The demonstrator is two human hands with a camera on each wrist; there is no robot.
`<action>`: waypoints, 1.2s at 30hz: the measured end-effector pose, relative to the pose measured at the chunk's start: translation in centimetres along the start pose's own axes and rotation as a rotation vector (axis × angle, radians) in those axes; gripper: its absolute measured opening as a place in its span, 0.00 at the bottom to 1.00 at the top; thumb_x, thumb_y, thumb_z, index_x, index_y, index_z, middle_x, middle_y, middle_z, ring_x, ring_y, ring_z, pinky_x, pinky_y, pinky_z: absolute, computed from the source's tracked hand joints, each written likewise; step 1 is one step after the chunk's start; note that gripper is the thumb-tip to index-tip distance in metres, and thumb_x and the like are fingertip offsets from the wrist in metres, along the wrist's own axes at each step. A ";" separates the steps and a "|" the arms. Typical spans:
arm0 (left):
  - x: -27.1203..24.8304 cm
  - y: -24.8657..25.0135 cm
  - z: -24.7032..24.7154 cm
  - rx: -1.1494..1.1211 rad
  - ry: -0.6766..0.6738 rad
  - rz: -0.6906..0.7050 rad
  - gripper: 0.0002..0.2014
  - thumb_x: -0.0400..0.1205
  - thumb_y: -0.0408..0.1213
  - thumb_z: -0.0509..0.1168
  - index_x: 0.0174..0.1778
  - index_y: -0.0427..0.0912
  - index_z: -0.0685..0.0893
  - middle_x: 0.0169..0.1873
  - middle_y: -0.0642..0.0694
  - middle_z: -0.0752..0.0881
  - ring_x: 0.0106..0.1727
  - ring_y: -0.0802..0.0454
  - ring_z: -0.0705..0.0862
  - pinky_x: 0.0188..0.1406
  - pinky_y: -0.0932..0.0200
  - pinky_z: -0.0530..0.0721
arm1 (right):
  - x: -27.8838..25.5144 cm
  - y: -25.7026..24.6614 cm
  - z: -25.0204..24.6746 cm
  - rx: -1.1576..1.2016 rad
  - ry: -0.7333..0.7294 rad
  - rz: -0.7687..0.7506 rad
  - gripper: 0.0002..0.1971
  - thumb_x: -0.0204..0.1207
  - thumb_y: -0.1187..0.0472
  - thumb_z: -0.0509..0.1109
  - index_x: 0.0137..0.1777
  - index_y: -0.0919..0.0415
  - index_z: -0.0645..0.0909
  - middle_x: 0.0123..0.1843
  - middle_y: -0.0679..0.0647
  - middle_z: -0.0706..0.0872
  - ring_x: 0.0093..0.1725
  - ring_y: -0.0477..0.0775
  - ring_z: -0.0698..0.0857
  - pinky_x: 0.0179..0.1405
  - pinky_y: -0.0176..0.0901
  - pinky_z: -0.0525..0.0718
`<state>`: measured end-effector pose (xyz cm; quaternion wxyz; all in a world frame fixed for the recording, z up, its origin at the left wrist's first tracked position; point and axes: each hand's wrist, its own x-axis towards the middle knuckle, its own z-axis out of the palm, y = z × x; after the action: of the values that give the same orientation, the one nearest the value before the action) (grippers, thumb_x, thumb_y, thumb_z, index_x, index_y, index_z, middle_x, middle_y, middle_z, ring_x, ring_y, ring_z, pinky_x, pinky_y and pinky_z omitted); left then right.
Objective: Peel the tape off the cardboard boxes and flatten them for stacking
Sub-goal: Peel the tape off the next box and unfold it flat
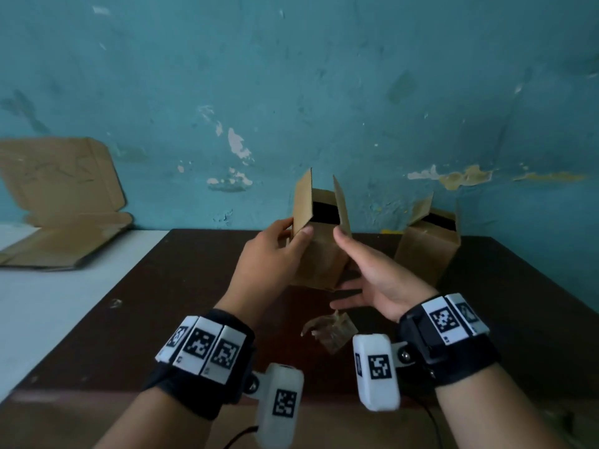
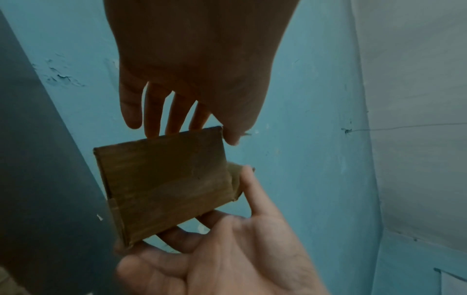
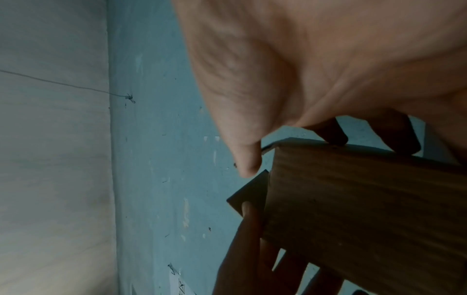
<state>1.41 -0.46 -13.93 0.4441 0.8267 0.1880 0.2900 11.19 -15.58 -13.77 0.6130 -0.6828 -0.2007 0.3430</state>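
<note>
Open box held up over the desk (image 1: 168, 286).
Left hand (image 1: 269, 254) fingers (image 1: 304, 231) pinch the small box (image 1: 319, 251) by its left flap; right hand (image 1: 376, 277), fingers spread, thumb at right flap. Second open box (image 1: 424, 251) stands behind; crumpled tape (image 1: 334, 328) lies below.

**Wall and table surfaces**

A teal painted wall (image 1: 291, 76) with peeling patches stands at the far side. A dark brown wooden table (image 1: 168, 303) lies near, beside a white flat surface (image 1: 48, 303) on the left.
</note>
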 end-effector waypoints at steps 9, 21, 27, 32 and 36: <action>0.1 -3.4 -0.4 -0.048 -0.057 0.081 0.40 0.74 0.47 0.79 0.83 0.56 0.74 0.67 0.55 0.88 0.67 0.60 0.86 0.68 0.48 0.87 | -0.2 -0.5 0.3 -0.034 0.090 -0.020 0.31 0.79 0.23 0.50 0.68 0.41 0.78 0.62 0.55 0.89 0.55 0.63 0.90 0.30 0.45 0.85; 0.0 -3.3 -2.4 -0.126 -0.103 0.148 0.49 0.64 0.55 0.83 0.83 0.68 0.71 0.59 0.53 0.88 0.54 0.53 0.92 0.60 0.43 0.90 | 0.4 0.1 1.5 -0.106 0.182 -0.283 0.21 0.72 0.47 0.81 0.64 0.50 0.84 0.54 0.48 0.92 0.49 0.51 0.89 0.38 0.45 0.86; -0.4 -2.7 -2.8 -0.126 -0.045 0.241 0.43 0.69 0.54 0.81 0.83 0.56 0.75 0.64 0.51 0.86 0.57 0.60 0.84 0.57 0.61 0.83 | 0.3 0.1 1.8 -0.031 0.073 -0.332 0.31 0.60 0.44 0.82 0.64 0.55 0.86 0.57 0.49 0.94 0.61 0.50 0.91 0.64 0.56 0.88; -0.3 -3.0 -3.8 0.036 -0.043 0.341 0.37 0.71 0.61 0.75 0.77 0.79 0.71 0.77 0.76 0.72 0.80 0.54 0.70 0.83 0.38 0.67 | 0.3 0.3 1.7 0.184 -0.019 -0.337 0.27 0.64 0.54 0.79 0.64 0.61 0.84 0.61 0.56 0.93 0.64 0.56 0.90 0.67 0.58 0.86; 0.4 -3.8 -5.0 0.100 0.017 0.214 0.44 0.76 0.45 0.80 0.82 0.76 0.64 0.86 0.66 0.62 0.89 0.47 0.56 0.87 0.30 0.56 | 0.4 0.1 1.1 0.423 -0.093 -0.279 0.18 0.74 0.61 0.70 0.63 0.66 0.83 0.64 0.64 0.90 0.65 0.64 0.89 0.63 0.58 0.89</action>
<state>-1.74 4.92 -14.83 0.3670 0.8607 0.1167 0.3331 10.66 -14.55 -13.94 0.7739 -0.4884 -0.2447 0.3204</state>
